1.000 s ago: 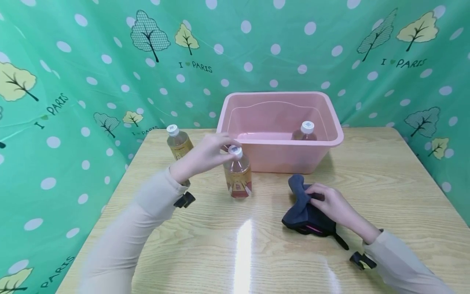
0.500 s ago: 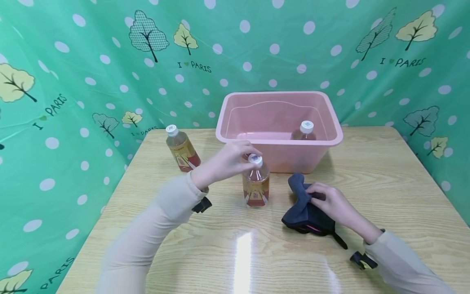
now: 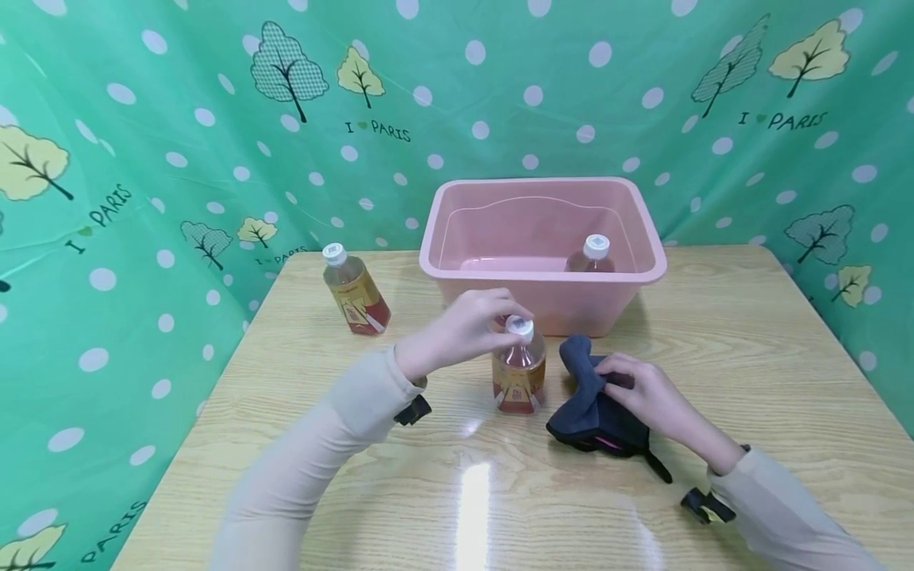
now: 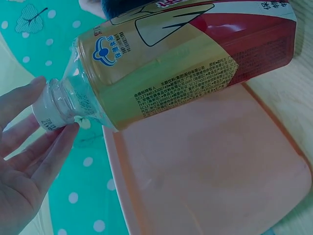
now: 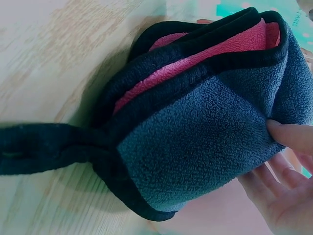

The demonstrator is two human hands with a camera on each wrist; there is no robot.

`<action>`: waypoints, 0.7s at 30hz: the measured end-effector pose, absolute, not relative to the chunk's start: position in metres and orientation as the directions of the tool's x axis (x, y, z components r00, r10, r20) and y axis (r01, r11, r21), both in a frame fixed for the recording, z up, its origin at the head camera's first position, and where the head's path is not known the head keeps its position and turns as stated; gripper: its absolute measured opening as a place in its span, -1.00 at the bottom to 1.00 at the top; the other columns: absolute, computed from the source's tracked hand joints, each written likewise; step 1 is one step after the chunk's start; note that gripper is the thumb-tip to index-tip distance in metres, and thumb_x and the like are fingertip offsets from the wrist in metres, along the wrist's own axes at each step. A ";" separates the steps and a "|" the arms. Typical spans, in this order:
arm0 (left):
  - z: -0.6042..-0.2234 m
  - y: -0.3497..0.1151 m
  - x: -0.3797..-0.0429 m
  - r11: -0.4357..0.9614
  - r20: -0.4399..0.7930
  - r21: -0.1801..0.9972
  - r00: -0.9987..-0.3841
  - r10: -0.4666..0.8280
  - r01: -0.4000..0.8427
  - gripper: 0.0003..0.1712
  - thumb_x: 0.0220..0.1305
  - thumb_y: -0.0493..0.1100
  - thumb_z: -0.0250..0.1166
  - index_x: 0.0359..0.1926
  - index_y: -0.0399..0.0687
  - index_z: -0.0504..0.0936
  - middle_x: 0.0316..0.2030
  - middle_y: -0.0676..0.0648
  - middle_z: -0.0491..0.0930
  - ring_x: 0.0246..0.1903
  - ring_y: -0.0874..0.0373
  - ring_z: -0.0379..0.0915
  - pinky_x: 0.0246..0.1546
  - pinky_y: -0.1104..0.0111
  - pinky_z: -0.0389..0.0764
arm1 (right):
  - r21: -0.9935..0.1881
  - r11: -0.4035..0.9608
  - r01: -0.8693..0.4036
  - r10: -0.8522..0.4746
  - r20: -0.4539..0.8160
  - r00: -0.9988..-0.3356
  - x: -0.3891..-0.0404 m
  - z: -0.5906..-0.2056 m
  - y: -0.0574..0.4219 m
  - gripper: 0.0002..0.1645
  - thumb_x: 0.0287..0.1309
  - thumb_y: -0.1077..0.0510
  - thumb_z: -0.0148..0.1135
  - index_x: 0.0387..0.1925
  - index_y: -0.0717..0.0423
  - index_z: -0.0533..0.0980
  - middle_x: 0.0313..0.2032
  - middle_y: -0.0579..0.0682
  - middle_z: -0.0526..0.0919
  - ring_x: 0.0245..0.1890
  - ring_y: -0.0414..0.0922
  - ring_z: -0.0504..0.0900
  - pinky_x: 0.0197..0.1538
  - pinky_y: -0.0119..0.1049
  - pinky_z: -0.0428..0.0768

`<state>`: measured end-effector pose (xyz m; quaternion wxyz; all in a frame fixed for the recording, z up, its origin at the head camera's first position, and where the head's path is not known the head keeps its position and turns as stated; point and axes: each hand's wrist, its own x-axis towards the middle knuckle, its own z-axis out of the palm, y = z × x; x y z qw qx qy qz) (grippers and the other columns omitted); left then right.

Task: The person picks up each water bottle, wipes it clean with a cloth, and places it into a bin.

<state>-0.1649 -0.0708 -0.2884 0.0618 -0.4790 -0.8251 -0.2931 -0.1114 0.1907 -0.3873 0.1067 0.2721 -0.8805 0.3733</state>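
My left hand [image 3: 467, 333] pinches the white cap [image 4: 49, 105] of a clear plastic drink bottle [image 3: 519, 377] with a gold and red label. The bottle stands upright in front of the pink bin, close to the left of a dark blue-grey cloth [image 3: 593, 408]. In the right wrist view the cloth [image 5: 195, 132] is folded over, with black edging, a pink inner side and a strap at one end. My right hand [image 3: 643, 392] pinches a fold of it between thumb and fingers, and the cloth lies on the table.
A pink plastic bin [image 3: 543, 305] stands at the back of the wooden table [image 3: 750, 333], holding one white-capped bottle [image 3: 594, 255] in its right part. Another such bottle [image 3: 357, 293] stands at the back left. A green printed curtain [image 3: 393, 95] hangs behind the table.
My left hand has moved to the right and nearer me with the bottle, bringing it close beside the cloth. My right hand and the cloth have stayed nearly still.
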 end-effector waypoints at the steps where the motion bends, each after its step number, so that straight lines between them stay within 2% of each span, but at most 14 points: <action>1: -0.289 -0.070 -0.164 0.367 0.384 0.425 -0.532 0.755 0.827 -0.78 0.00 -0.29 0.31 -0.26 -0.28 0.62 -0.42 -0.07 0.53 -0.42 0.23 0.46 -0.41 0.58 0.52 | -0.601 0.569 -0.561 -0.398 0.396 -0.827 -0.112 -0.387 0.191 -0.66 -0.31 0.62 0.22 -0.43 0.25 0.54 -0.36 0.06 0.59 -0.27 -0.18 0.53 -0.31 -0.30 0.60; 5: -0.291 -0.066 -0.162 0.354 0.392 0.437 -0.530 0.752 0.827 -0.78 -0.01 -0.30 0.32 -0.27 -0.27 0.62 -0.42 -0.07 0.54 -0.45 0.23 0.44 -0.43 0.53 0.54 | -0.607 0.566 -0.559 -0.387 0.403 -0.829 -0.111 -0.386 0.190 -0.66 -0.30 0.62 0.21 -0.43 0.26 0.55 -0.37 0.05 0.59 -0.28 -0.23 0.52 -0.33 -0.34 0.60; 10: -0.296 -0.064 -0.161 0.343 0.404 0.440 -0.524 0.750 0.830 -0.78 -0.02 -0.32 0.31 -0.27 -0.28 0.62 -0.40 -0.07 0.55 -0.44 0.23 0.42 -0.42 0.58 0.50 | -0.614 0.563 -0.554 -0.371 0.411 -0.833 -0.111 -0.382 0.188 -0.66 -0.29 0.61 0.22 -0.41 0.26 0.55 -0.36 0.05 0.59 -0.27 -0.23 0.52 -0.31 -0.39 0.59; 17: -0.303 -0.062 -0.160 0.306 0.429 0.448 -0.502 0.751 0.840 -0.76 -0.02 -0.30 0.33 -0.25 -0.27 0.61 -0.37 -0.07 0.55 -0.41 0.24 0.42 -0.40 0.59 0.49 | -0.640 0.544 -0.542 -0.356 0.408 -0.840 -0.111 -0.373 0.185 -0.69 -0.23 0.59 0.21 -0.38 0.27 0.56 -0.34 0.07 0.59 -0.26 -0.24 0.51 -0.31 -0.24 0.60; 21: -0.306 -0.061 -0.159 0.290 0.456 0.429 -0.482 0.748 0.856 -0.78 -0.01 -0.28 0.33 -0.26 -0.25 0.62 -0.39 -0.04 0.53 -0.46 0.24 0.40 -0.45 0.54 0.48 | -0.645 0.557 -0.523 -0.344 0.394 -0.852 -0.111 -0.369 0.184 -0.71 -0.18 0.56 0.20 -0.37 0.26 0.56 -0.33 0.05 0.60 -0.26 -0.29 0.50 -0.29 -0.25 0.59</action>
